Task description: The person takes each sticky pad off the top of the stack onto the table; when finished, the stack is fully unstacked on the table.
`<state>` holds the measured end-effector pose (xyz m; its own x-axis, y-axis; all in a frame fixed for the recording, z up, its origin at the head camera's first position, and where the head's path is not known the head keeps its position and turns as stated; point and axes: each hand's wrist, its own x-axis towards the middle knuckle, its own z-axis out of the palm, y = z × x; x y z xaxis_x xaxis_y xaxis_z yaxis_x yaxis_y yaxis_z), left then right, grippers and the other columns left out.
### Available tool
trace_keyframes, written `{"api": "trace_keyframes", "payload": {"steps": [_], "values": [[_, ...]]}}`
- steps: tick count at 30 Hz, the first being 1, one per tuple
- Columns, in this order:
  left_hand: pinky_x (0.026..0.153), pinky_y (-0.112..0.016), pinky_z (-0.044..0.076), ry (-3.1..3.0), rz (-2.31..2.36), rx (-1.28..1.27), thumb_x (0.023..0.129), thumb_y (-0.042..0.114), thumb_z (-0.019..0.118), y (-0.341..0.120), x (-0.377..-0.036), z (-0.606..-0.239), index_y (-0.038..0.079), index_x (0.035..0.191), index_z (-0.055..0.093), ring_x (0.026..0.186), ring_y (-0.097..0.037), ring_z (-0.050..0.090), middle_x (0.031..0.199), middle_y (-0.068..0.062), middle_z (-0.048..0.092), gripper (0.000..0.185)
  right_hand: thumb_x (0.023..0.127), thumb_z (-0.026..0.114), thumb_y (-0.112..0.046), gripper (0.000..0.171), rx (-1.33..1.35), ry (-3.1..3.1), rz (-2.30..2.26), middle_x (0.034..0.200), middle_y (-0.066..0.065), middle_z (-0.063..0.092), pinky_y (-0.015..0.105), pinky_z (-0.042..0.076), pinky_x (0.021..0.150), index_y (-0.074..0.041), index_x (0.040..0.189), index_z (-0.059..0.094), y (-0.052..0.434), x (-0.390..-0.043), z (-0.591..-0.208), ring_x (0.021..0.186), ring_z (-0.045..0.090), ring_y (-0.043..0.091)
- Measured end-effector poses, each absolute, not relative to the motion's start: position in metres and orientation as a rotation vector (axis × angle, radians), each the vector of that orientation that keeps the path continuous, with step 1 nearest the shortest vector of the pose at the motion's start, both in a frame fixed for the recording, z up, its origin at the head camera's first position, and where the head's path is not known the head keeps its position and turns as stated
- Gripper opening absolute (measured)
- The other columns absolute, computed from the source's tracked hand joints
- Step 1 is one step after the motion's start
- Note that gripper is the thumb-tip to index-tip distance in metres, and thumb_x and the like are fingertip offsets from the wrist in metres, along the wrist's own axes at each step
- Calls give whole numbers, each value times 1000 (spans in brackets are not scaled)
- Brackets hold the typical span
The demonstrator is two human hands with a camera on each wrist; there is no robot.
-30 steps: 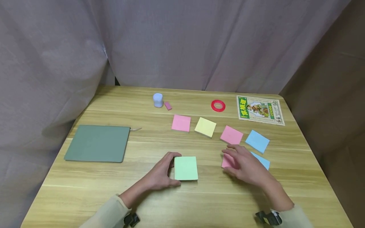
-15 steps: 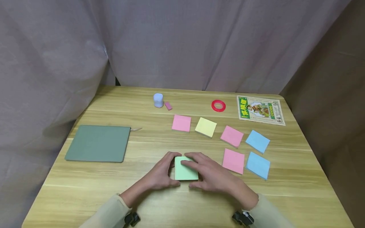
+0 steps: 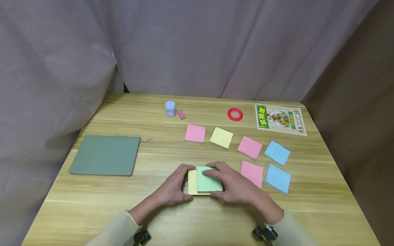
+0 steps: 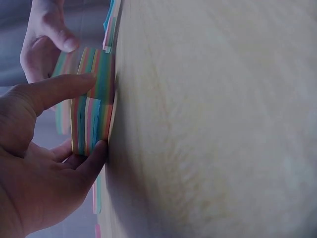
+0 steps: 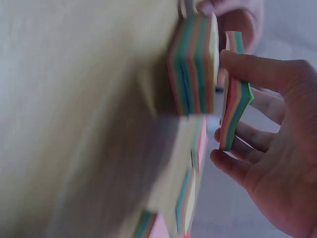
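In the head view my left hand [image 3: 172, 187] grips the left side of a stack of sticky note pads [image 3: 192, 183] with a yellow top, thumb at the near edge. My right hand [image 3: 237, 186] pinches a green-topped sticky note pad [image 3: 208, 179], which sits shifted right over that stack. Seen from the right wrist, this striped pad [image 5: 236, 111] is tilted and apart from the multicoloured stack [image 5: 193, 64]. From the left wrist, my thumb and fingers close on the stack's layered sides [image 4: 103, 84], low against the tabletop.
Beyond the hands lie more pads: pink [image 3: 195, 133], yellow [image 3: 221, 137], pink [image 3: 250, 147], pink [image 3: 252, 172], blue [image 3: 277, 152] and blue [image 3: 278, 178]. A green notebook [image 3: 104, 155] lies left. Further back are a white container [image 3: 170, 108], a small pink block [image 3: 181, 114], red tape [image 3: 235, 114] and a printed card [image 3: 280, 119].
My right hand has come from the pink pad on the right to the stack, then slid the green-topped pad up and right, baring the yellow top. The left hand keeps its hold.
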<state>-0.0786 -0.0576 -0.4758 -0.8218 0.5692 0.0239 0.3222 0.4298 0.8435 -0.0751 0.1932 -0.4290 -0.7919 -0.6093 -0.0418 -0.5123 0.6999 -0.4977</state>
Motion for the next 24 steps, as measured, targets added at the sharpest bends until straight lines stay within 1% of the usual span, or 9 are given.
{"api": "trace_keyframes", "payload": {"steps": [4,7,10,17,24], "values": [[100,-37,46,2431,1345,777,61,1,89,-57,-78,-476,3,137,43,114,-20,54,128,-5,50,89,77,83,-31,65,-787,2807,-721,144,5,45,49,40,103,-21,136,58,214,-85,-425,130,43,25],[99,-38,46,2444,1336,779,61,2,89,-57,-78,-476,2,137,43,112,-20,54,126,-5,50,89,76,85,-28,64,-735,2889,-690,142,9,48,51,39,104,-18,134,59,228,-95,-428,129,44,29],[97,-38,47,2447,1330,778,61,3,90,-57,-78,-476,3,137,43,110,-20,54,126,-5,50,89,75,84,-26,63,-732,2922,-645,138,13,50,50,39,104,-14,131,61,236,-102,-437,128,44,30],[98,-39,46,2451,1336,784,62,4,90,-57,-77,-475,2,138,43,111,-20,54,127,-6,50,89,74,84,-23,60,-782,2901,-614,137,16,50,48,41,103,-13,130,62,236,-112,-456,126,45,32],[98,-38,46,2459,1323,786,62,4,90,-57,-77,-476,2,138,43,111,-20,54,128,-7,50,89,77,83,-23,60,-782,2863,-609,139,17,48,47,42,102,-12,132,60,236,-114,-459,127,43,32]]}}
